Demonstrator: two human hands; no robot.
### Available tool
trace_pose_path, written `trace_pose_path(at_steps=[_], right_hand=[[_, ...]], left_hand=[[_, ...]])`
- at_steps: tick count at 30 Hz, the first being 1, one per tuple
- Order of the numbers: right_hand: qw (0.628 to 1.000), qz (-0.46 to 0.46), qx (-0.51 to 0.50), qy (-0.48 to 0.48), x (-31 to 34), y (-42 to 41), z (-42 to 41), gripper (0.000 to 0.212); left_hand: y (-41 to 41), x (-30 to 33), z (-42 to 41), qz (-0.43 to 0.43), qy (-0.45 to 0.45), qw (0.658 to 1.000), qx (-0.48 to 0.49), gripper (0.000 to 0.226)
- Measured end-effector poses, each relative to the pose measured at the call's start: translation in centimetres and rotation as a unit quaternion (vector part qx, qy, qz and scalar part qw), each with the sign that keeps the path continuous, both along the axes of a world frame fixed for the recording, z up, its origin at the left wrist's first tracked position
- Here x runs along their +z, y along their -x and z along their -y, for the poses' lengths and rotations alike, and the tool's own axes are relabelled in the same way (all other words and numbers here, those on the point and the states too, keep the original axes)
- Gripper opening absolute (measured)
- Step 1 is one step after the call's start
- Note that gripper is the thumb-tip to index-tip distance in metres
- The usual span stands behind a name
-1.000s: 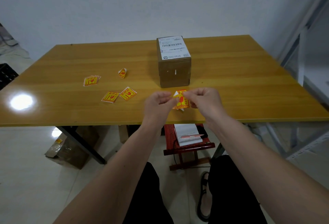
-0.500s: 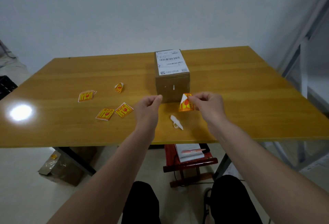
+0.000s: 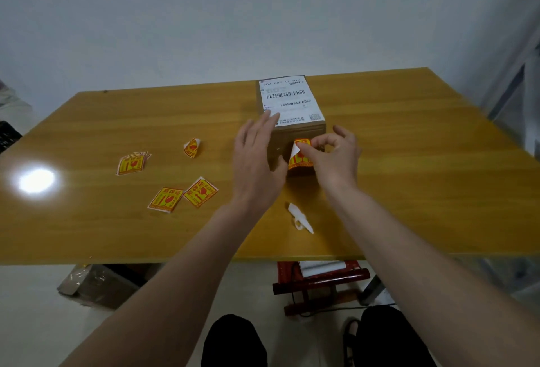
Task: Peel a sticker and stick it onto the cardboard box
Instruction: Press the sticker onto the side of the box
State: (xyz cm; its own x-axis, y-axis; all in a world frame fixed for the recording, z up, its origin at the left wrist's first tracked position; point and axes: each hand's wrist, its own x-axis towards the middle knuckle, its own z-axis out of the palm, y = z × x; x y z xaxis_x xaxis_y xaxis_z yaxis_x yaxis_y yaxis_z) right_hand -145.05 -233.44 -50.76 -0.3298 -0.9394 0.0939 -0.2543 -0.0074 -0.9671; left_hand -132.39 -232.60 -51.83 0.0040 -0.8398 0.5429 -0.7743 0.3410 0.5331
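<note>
A small cardboard box [image 3: 309, 130] with a white shipping label on top stands in the middle of the wooden table [image 3: 409, 179]. My right hand [image 3: 336, 156] pinches a yellow and red sticker [image 3: 299, 158] against the box's front face; the sticker's upper left corner is folded back. My left hand [image 3: 257, 162] rests flat against the box's left side, fingers spread, reaching its top edge. The peeled white backing paper [image 3: 299, 217] lies curled on the table in front of the box.
Several more yellow stickers lie left of the box: a small stack [image 3: 131, 163], a curled one [image 3: 192, 147] and two flat ones [image 3: 182, 196]. Under the table are a red stool [image 3: 321, 279] and a box on the floor [image 3: 96, 282].
Both hands moved forward from the table's front edge to the box. The backing was dropped on the table. The right hand carried the sticker to the box's front; the left hand went to its side.
</note>
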Motion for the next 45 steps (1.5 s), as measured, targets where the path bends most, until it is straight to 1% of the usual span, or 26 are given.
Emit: trace_pose_path(at_steps=[2, 5, 10, 18, 22, 26, 31, 35, 39, 45], right_hand=[[1.000, -0.006, 0.000, 0.007, -0.3, -0.5, 0.5, 0.026], [1.000, -0.013, -0.005, 0.018, -0.7, -1.0, 1.0, 0.027], [0.999, -0.012, -0.017, 0.034, -1.1, -1.6, 1.2, 0.028], [0.998, -0.029, -0.027, 0.049, -1.3, -1.7, 1.7, 0.030], [0.998, -0.028, -0.028, 0.049, -1.4, -1.7, 1.9, 0.029], [0.998, -0.029, -0.034, 0.054, -1.5, -1.8, 2.0, 0.031], [0.997, -0.030, -0.040, 0.060, -1.9, -1.9, 2.2, 0.031], [0.997, -0.012, -0.047, 0.062, -2.1, -2.0, 2.4, 0.025], [0.997, 0.005, -0.041, 0.068, -2.2, -1.8, 2.4, 0.029], [0.998, 0.029, 0.004, 0.062, -2.2, -1.3, 1.9, 0.025]], left_hand=[[0.0, -0.4, 0.3, 0.008, -0.013, 1.000, -0.018, 0.071], [-0.1, -1.0, 0.6, 0.026, -0.007, 0.999, -0.019, 0.073], [-0.2, -1.0, 0.9, 0.013, -0.002, 1.000, -0.022, 0.073], [-0.2, -0.7, 1.3, -0.021, 0.005, 1.000, 0.002, 0.057], [0.2, -0.8, 1.7, -0.036, 0.027, 0.999, 0.017, 0.045], [0.4, -0.7, 1.9, -0.037, 0.040, 0.998, 0.031, 0.041], [0.5, -0.9, 2.1, -0.031, 0.045, 0.997, 0.053, 0.039], [0.6, -1.1, 2.3, -0.030, 0.051, 0.997, 0.050, 0.040], [0.3, -1.1, 2.3, -0.017, 0.044, 0.998, 0.049, 0.043], [0.1, -1.0, 2.1, -0.010, 0.028, 0.999, 0.036, 0.049]])
